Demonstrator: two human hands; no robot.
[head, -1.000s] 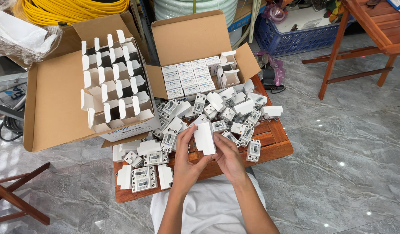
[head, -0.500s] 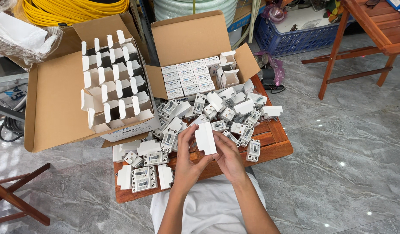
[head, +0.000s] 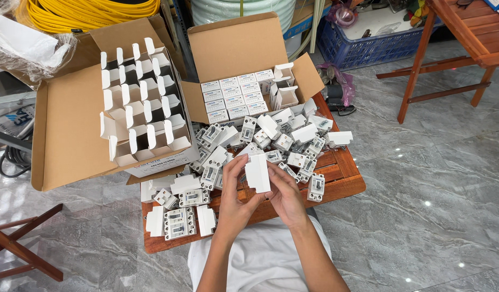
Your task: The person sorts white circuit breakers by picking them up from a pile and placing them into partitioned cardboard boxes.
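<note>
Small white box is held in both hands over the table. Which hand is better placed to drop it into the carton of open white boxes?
Left, probably. The left hand grips the small white box on the side nearer that carton, which sits up-left. The right hand would have to cross over.

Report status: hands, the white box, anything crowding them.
Left hand and right hand both grip the small white box, held above the wooden table. Loose white breakers piled just beyond. Nothing between the hands.

Electrical supply shop or storeroom: yellow cable coils (head: 82, 13) at top left, cardboard cartons (head: 65, 135) of small boxed white devices, blue crate (head: 368, 46), marble-tile floor (head: 433, 189).
</note>
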